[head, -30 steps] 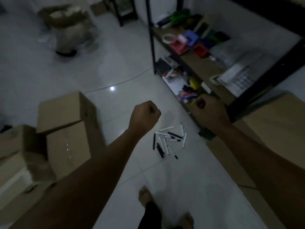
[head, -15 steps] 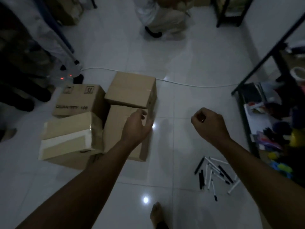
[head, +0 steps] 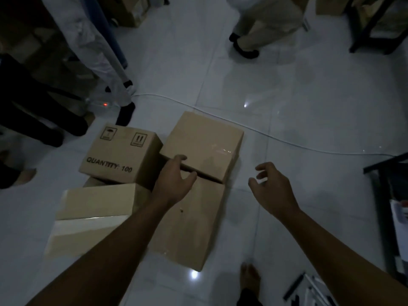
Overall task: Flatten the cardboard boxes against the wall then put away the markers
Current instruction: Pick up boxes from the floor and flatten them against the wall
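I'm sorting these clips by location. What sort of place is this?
Probably a storeroom or stock room, dimly lit. Sealed cardboard boxes are stacked on a tiled floor, one printed "QUANTITY: 100", more cartons sit by the far wall, and a black metal shelf stands at the right.

A dim storeroom: cardboard boxes (head: 123, 154) stacked on a white tiled floor (head: 309, 89), more cartons (head: 130, 9) behind, a black rack (head: 382, 186) at right.
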